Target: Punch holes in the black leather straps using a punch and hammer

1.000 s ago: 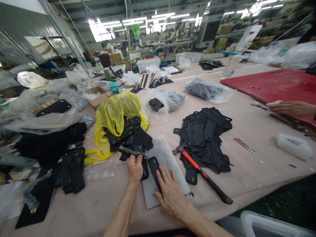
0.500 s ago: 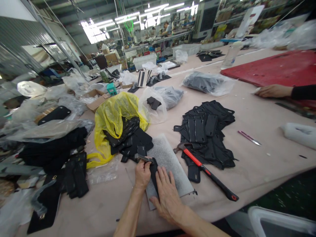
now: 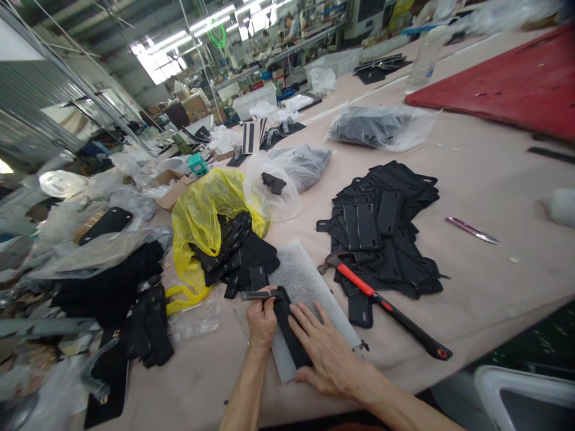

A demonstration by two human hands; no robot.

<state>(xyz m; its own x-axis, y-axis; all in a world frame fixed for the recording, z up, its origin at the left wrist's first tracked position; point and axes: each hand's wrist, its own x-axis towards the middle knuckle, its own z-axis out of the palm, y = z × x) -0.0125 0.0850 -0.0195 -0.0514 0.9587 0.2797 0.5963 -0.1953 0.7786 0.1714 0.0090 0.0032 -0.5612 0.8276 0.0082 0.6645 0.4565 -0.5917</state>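
My left hand is closed in a pinch round a narrow, grey, metallic-looking bar, whose exact kind I cannot make out. The bar points left, and its right end meets the top of a long black strip. That strip lies on a speckled grey-white board. Spread flat, my right hand rests with its fingertips on or beside the strip's right edge, over the board. Just right of the board lies a claw hammer with a red and black handle, its head against a heap of black pieces.
A yellow bag spilling black pieces stands behind my left hand. Bagged goods lie farther back. A pink-handled blade and a red board are to the right. Clear plastic and black fabric clutter the left.
The view has shifted and tilted slightly. My right hand has slid rightward off the strip, so more of it shows. The bar has swung nearly level. The other person's hand has left view.
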